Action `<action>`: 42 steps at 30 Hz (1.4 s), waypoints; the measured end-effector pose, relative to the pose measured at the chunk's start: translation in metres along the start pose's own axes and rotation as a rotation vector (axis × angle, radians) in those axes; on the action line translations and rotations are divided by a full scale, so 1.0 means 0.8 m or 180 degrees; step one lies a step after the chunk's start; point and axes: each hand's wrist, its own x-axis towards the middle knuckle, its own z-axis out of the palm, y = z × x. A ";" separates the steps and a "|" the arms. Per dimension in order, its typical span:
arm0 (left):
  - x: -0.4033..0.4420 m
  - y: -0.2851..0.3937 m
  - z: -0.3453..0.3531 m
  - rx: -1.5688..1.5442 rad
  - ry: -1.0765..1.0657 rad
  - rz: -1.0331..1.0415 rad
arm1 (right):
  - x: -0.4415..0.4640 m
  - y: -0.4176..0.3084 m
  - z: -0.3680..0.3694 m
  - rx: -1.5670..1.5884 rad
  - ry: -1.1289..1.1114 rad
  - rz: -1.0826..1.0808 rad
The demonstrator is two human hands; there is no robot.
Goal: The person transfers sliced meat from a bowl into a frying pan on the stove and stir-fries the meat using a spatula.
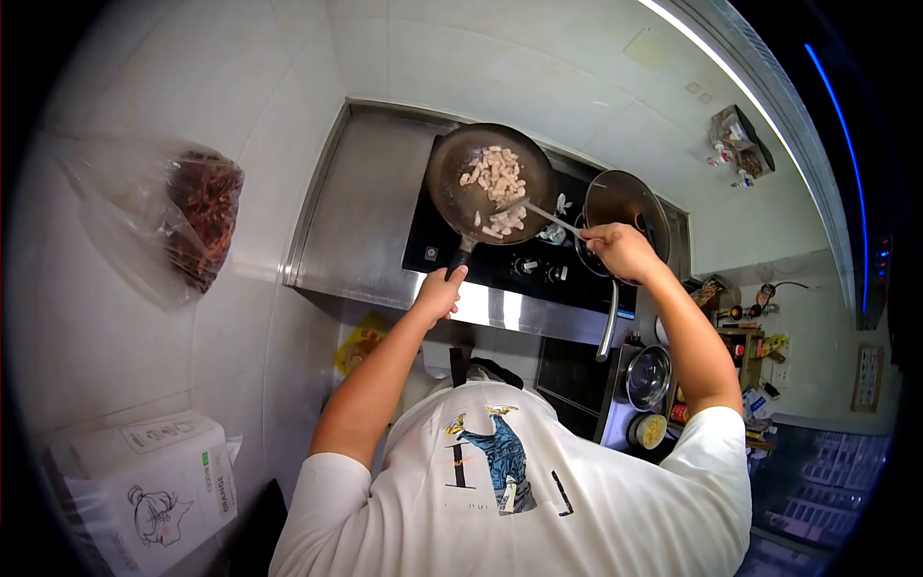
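A dark frying pan [452, 197] sits over the left side of the black gas stove [490, 274]. Pale pieces of meat [498, 175] lie inside it, most of them in the upper middle, some near the lower rim. My left hand [439, 294] is closed round the pan's handle. With my right hand [623, 252] I grip the handle of a spatula [551, 217], whose blade reaches into the pan among the meat. Beside my right hand stands a second pan [615, 192] with a long metal handle; my hand partly covers it.
A steel counter [351, 183] lies left of the stove. At left, a plastic bag of dark red contents [204, 216] hangs on the wall. A metal bowl [648, 376], a bowl of yellowish food [649, 431] and crowded shelves are on the right.
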 end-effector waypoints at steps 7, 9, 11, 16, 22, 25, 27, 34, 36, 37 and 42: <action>0.006 -0.006 -0.001 -0.0100 -0.0048 -0.0048 | 0.002 -0.022 0.041 -0.0139 -0.0187 0.0256; 0.002 -0.002 0.001 -0.0111 -0.0022 -0.0058 | 0.035 -0.028 0.074 -0.0212 0.0153 0.0418; -0.004 0.002 0.002 0.0013 0.0165 -0.0070 | 0.065 -0.019 0.081 0.0367 0.0324 0.0484; -0.005 0.002 0.000 -0.0066 0.0045 -0.0005 | 0.105 0.003 0.101 0.0678 0.0891 0.0375; -0.001 0.002 0.000 -0.0143 -0.0034 0.0031 | 0.130 -0.045 0.186 0.1533 0.0723 0.0382; -0.003 0.004 0.000 -0.0108 -0.0004 0.0012 | 0.103 -0.050 0.177 0.0874 0.0607 0.0161; -0.004 0.003 0.000 -0.0084 0.0019 0.0023 | 0.077 -0.020 0.157 0.0755 0.0032 0.0005; 0.000 0.000 0.002 0.0033 0.0066 0.0069 | 0.085 -0.006 0.127 0.0481 -0.0067 -0.0189; -0.002 0.002 -0.001 0.0075 0.0129 0.0061 | 0.118 -0.020 0.154 0.0784 0.0257 0.0001; -0.003 0.006 -0.002 0.0072 0.0101 0.0067 | 0.118 -0.024 0.154 0.0808 0.0258 -0.0012; 0.002 -0.001 0.000 0.0088 0.0135 0.0001 | 0.058 -0.009 0.127 0.0733 -0.0196 -0.0166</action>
